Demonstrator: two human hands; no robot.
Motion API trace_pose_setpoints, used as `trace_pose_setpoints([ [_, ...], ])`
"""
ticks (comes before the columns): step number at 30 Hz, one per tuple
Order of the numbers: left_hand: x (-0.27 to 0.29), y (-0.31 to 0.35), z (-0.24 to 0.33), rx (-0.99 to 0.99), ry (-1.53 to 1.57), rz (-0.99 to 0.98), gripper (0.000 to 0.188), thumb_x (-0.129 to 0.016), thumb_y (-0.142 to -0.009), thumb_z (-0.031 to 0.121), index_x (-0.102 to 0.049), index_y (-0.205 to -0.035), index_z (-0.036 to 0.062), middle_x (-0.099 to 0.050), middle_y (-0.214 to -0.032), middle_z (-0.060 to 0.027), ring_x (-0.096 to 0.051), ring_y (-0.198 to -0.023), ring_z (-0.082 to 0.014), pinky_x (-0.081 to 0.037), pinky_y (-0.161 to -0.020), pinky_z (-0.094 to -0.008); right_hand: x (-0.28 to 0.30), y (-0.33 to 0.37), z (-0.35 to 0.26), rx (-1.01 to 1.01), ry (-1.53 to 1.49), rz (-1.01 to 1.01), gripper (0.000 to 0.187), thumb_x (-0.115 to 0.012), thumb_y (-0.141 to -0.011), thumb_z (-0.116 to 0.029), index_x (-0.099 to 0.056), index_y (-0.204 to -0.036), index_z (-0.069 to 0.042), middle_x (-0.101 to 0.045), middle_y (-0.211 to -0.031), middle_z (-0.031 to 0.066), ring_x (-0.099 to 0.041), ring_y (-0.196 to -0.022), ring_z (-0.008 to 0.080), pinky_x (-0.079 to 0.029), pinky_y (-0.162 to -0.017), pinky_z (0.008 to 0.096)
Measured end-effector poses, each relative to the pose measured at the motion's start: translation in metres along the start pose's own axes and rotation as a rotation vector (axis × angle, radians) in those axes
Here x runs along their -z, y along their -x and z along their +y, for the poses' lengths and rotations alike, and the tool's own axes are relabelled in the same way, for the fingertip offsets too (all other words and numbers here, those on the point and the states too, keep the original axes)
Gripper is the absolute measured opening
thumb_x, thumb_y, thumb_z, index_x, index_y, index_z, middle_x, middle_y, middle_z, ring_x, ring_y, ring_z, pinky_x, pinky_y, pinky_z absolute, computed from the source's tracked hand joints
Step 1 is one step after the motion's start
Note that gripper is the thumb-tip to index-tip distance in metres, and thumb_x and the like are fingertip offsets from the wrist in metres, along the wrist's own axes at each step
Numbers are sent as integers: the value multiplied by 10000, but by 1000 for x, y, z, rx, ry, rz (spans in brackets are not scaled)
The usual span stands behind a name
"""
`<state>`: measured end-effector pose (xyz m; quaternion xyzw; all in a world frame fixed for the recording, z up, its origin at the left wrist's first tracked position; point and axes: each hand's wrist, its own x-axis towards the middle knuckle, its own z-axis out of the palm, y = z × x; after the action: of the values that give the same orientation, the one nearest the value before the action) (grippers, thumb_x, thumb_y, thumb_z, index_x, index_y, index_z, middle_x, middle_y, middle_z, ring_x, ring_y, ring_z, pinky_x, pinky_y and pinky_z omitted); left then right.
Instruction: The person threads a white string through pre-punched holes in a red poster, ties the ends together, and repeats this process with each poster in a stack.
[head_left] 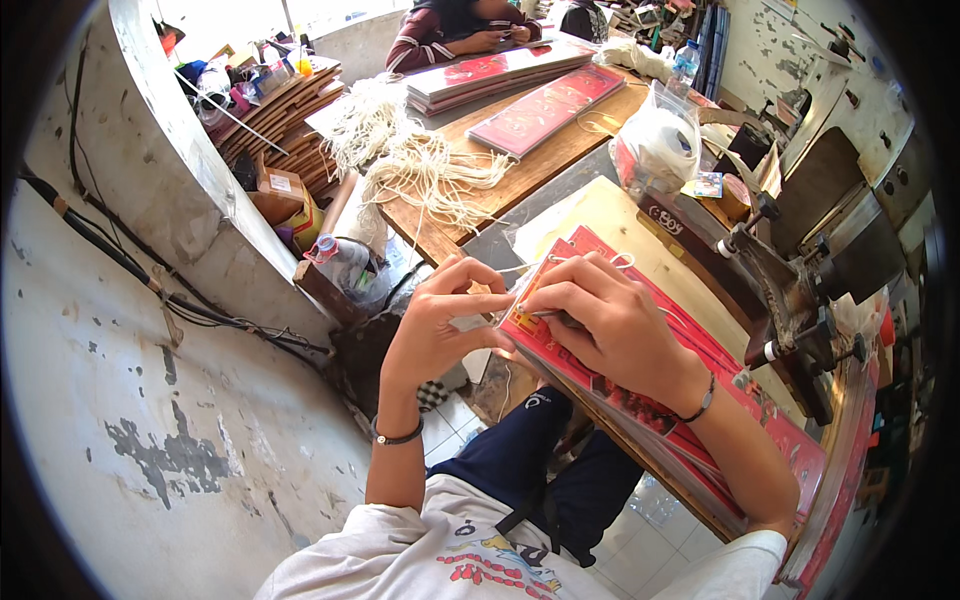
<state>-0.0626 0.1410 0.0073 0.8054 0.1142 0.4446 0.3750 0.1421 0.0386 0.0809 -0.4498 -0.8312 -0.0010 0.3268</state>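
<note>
My left hand (447, 318) is beside the near-left corner of a long red printed board (538, 342), its fingers curled in a pinch. A thin white cord (522, 267) runs from these fingers towards the board. My right hand (597, 312) rests over the same end of the board, fingers bent and closed near the corner; what lies between its fingertips is hidden. Beyond the right knuckles, a loop of the cord stands up. More red boards (690, 447) are stacked beneath and beside this one along the table edge, partly covered by my right forearm.
On the wooden table (440, 232) ahead lie a tangled heap of white cord (430, 170) and stacked red boards (545, 108). A metal clamp-like machine (775, 285) stands right. A plastic bag (660, 135) is behind it. Another person (450, 38) sits at the far side.
</note>
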Motion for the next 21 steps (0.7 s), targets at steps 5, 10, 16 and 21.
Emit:
trace_pose_setpoints([
  [5, 4, -1, 0, -11, 13, -23, 312, -807, -694, -5, -770, -998, 53, -637, -942, -44, -573, -887, -185, -476, -755, -306, -2, 1, -5, 0, 59, -17, 166, -684, -876, -119, -635, -1034, -117, -625, -1011, 34, -643, -928, 263, -583, -672, 375],
  [10, -4, -3, 1, -23, 22, 42, 207, -747, -727, -55, -740, -923, 11, -642, -903, -57, -606, -837, -173, -486, -738, -291, -1, 4, -3, 6, 71, 45, 238, -688, -875, -129, -635, -1105, -98, -607, -1080, 66, -639, -964, 282, -584, -710, 392],
  [16, -14, -9, 5, 45, 97, 164, 153, -743, -722, -47, -710, -868, -16, -635, -883, -71, -615, -776, -158, -484, -713, -277, 5, 9, -4, -58, 88, 123, 325, -676, -875, -115, -607, -1187, -55, -593, -1168, 119, -633, -1057, 326, -576, -810, 408],
  [21, -10, -24, 14, -41, 108, 132, 171, -746, -666, -58, -693, -821, -12, -631, -843, -82, -613, -763, -180, -483, -701, -282, 11, 11, -10, -158, -2, 169, 338, -670, -877, -105, -602, -1205, -60, -586, -1191, 129, -621, -1102, 348, -556, -887, 427],
])
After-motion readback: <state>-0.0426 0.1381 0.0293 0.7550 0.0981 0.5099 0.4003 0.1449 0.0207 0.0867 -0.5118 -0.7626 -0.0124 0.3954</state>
